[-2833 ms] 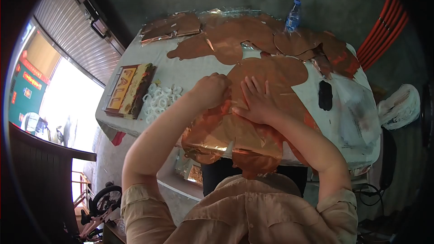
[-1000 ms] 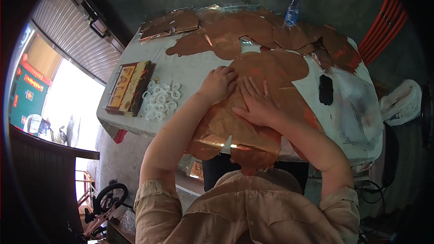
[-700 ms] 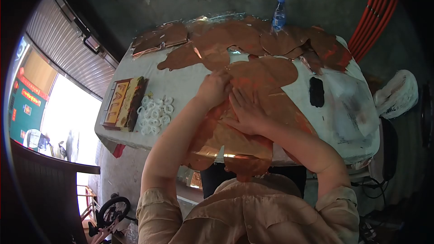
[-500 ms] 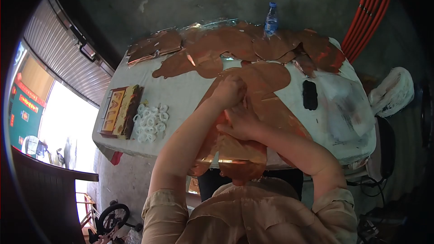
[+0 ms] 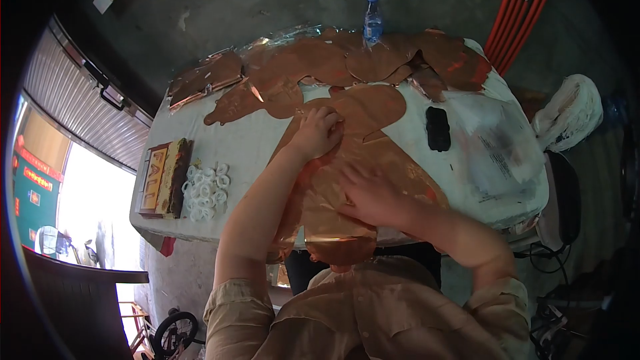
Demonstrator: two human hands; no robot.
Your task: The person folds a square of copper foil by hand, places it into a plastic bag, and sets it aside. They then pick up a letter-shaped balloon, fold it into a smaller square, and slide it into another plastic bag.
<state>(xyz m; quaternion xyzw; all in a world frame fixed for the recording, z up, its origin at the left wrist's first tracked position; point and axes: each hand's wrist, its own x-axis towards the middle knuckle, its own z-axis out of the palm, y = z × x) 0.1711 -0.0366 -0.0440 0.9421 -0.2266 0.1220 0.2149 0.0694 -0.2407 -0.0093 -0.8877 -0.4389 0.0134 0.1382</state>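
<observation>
A flat copper-coloured foil balloon (image 5: 400,167) lies in front of me, its lower end hanging over the table's near edge. My left hand (image 5: 320,132) is on its upper middle, with fingers curled closed onto the foil. Just below and to the right, my right hand (image 5: 370,195) rests over the same sheet. Its fingers are stretched out and slightly blurred, and nothing shows in them. More uninflated copper foil balloons (image 5: 300,67) overlap along the far side of the table.
The table (image 5: 247,140) has a pale cover. White rings (image 5: 205,190) lie beside a decorated box (image 5: 163,179) at left. A water bottle (image 5: 373,23) stands at the back. A black phone-like object (image 5: 437,129) and clear plastic bags (image 5: 497,153) lie at right.
My hands were together over the foil and are now apart. The right hand has moved down and flattened out. The view has shifted slightly, so the table sits further left.
</observation>
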